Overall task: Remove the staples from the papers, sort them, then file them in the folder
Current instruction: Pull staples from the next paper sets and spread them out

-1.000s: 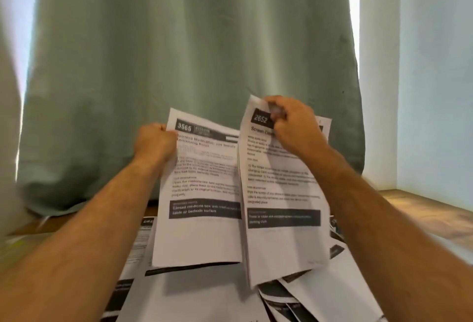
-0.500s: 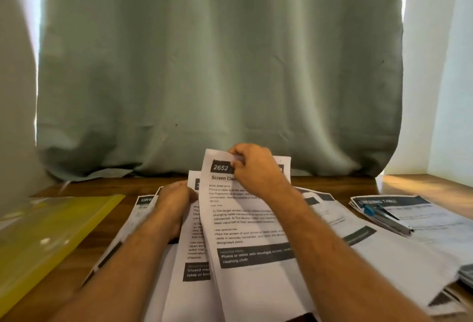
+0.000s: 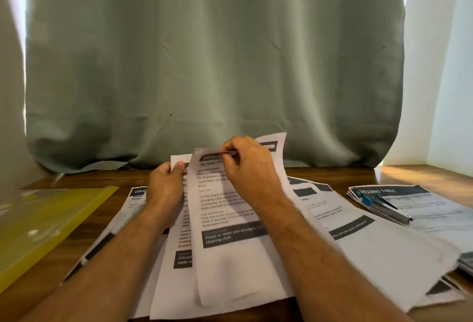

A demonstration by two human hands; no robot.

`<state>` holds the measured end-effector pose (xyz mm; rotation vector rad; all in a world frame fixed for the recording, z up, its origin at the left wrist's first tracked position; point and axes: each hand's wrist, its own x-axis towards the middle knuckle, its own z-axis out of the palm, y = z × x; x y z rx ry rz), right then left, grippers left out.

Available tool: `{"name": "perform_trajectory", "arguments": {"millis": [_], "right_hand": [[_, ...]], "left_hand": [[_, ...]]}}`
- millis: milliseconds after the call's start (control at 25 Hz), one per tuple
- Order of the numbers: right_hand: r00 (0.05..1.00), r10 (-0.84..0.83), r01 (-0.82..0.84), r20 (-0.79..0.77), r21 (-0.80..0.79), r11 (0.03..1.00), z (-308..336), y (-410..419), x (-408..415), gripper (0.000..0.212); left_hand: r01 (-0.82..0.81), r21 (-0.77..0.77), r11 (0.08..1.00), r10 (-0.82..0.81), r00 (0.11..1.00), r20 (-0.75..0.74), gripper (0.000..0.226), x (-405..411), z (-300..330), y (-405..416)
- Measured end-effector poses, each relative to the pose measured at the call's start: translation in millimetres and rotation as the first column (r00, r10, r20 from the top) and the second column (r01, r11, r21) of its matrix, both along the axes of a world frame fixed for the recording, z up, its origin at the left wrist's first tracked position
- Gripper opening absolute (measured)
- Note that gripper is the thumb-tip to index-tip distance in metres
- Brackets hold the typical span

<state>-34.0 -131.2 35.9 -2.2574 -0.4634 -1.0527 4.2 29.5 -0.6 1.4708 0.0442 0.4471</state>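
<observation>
My right hand [image 3: 249, 168] pinches the top edge of a printed sheet [image 3: 227, 252] headed with a dark number band; the sheet curls at its top. My left hand [image 3: 165, 191] grips the left edge of a second printed sheet [image 3: 174, 278] lying partly under the first. Both sheets hang low over a spread of loose papers [image 3: 363, 247] on the wooden table [image 3: 76, 252]. A yellow translucent folder [image 3: 38, 222] lies flat at the left. A staple remover with a blue grip [image 3: 384, 206] rests on a paper stack [image 3: 430, 209] at the right.
A grey-green curtain [image 3: 204, 65] hangs behind the table's far edge. A pale wall [image 3: 450, 91] closes the right side. More papers [image 3: 465, 262] overlap at the table's right front edge.
Both hands have come down from in front of the curtain to just above the table. The two sheets, held apart side by side before, now overlap. The view has tilted down, showing folder and staple remover.
</observation>
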Motion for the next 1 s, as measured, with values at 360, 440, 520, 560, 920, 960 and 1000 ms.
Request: {"name": "perform_trajectory", "arguments": {"millis": [360,440,520,560,920,960,1000], "right_hand": [[0.986,0.115,-0.061,0.120,-0.381,0.923,-8.2,8.3,-14.0,0.012],[0.976,0.153,-0.067,0.158,-0.447,0.892,-10.1,11.5,-14.3,0.010],[0.976,0.162,-0.074,0.147,-0.479,0.875,-10.6,13.7,-14.6,0.011],[0.978,0.157,-0.070,0.140,-0.490,0.869,-10.9,14.2,-14.5,0.012],[0.994,0.042,-0.032,0.104,-0.099,0.995,-8.1,14.9,-2.0,0.033],[0.996,0.037,-0.029,0.078,-0.101,0.994,-7.6,16.9,-0.4,0.035],[0.998,0.033,-0.027,0.052,-0.110,0.994,-7.2,19.1,0.8,0.038]], "left_hand": [[-0.075,-0.169,0.983,0.085,0.995,0.055,0.019,-0.8,5.4,5.7],[-0.130,-0.161,0.978,0.141,0.988,0.058,0.018,1.1,6.4,10.0],[-0.156,-0.158,0.975,0.168,0.983,0.067,0.018,2.8,6.7,12.4],[-0.146,-0.168,0.975,0.159,0.985,0.066,0.019,2.1,7.4,12.0],[0.197,-0.111,0.974,-0.166,0.955,0.245,0.028,-9.6,12.9,5.8],[0.204,-0.113,0.973,-0.170,0.953,0.251,0.030,-12.4,13.4,4.6],[0.218,-0.124,0.968,-0.181,0.949,0.257,0.032,-15.0,14.2,3.9]]}}
